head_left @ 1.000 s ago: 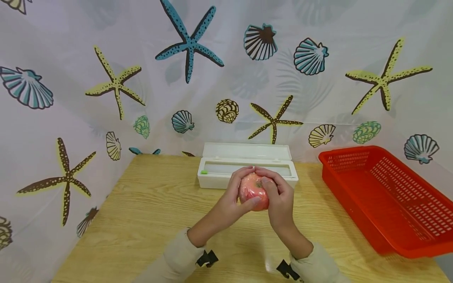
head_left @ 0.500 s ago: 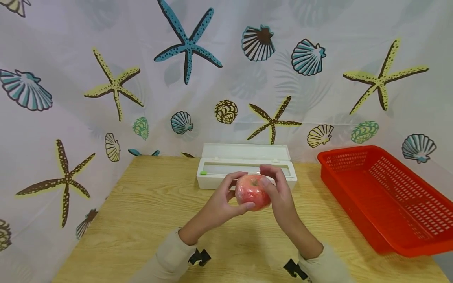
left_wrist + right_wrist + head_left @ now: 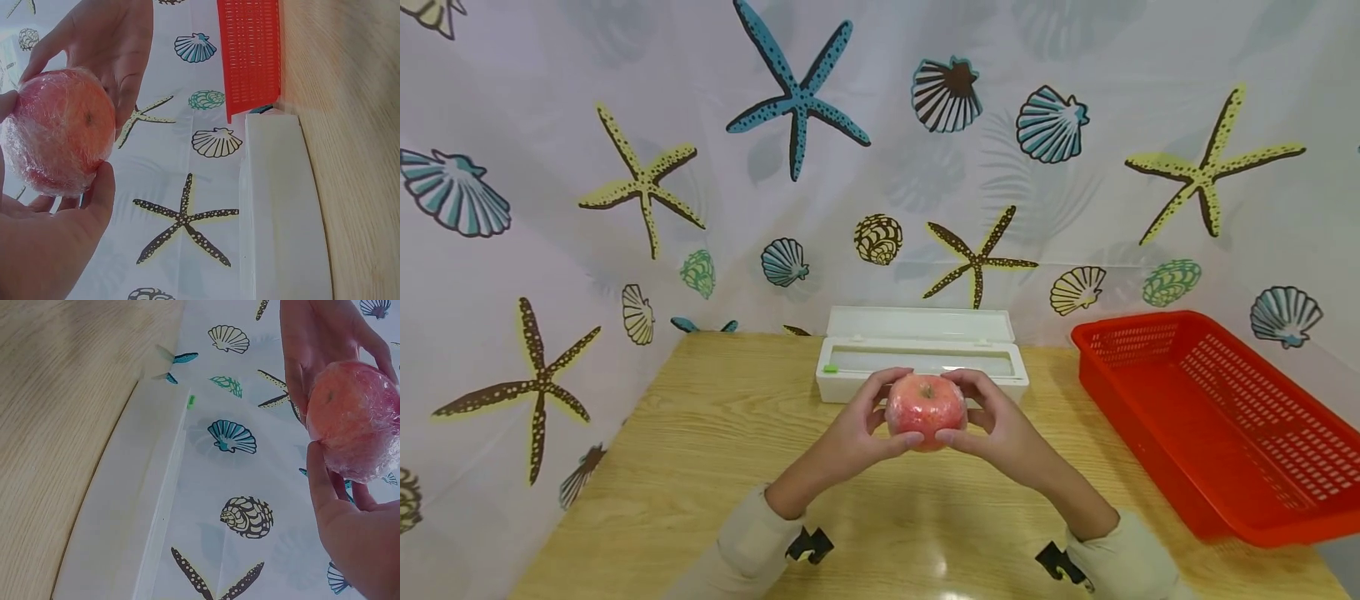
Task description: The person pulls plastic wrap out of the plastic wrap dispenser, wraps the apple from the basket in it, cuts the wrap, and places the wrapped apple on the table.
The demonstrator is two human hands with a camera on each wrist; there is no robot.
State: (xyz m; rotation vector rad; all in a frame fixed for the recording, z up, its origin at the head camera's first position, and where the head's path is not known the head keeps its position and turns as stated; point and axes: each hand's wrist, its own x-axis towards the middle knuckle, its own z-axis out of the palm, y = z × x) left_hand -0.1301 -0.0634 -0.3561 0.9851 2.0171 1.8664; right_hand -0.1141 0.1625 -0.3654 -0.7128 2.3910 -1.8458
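Observation:
A red apple (image 3: pixel 927 408) wrapped in clear cling film is held up over the table, its stem end facing the head camera. My left hand (image 3: pixel 861 429) grips its left side, thumb at the front and fingers behind. From the right, my right hand (image 3: pixel 1003 433) grips it the same way. Both wrist views show creased, shiny film over the apple (image 3: pixel 62 131), bunched most on the side away from the stem. Behind the hands stands a white cling film dispenser box (image 3: pixel 921 367) with its lid raised and a green slider (image 3: pixel 830 368) at the left of its front edge.
A red plastic basket (image 3: pixel 1150 442) with perforated walls stands at the right of the wooden table (image 3: pixel 700 483). A curtain (image 3: pixel 850 167) printed with starfish and shells hangs behind the table and along the left side.
The right hand has opened away from the apple, then come back to grip its right side. The apple has shifted slightly left, with more of its top showing between the hands.

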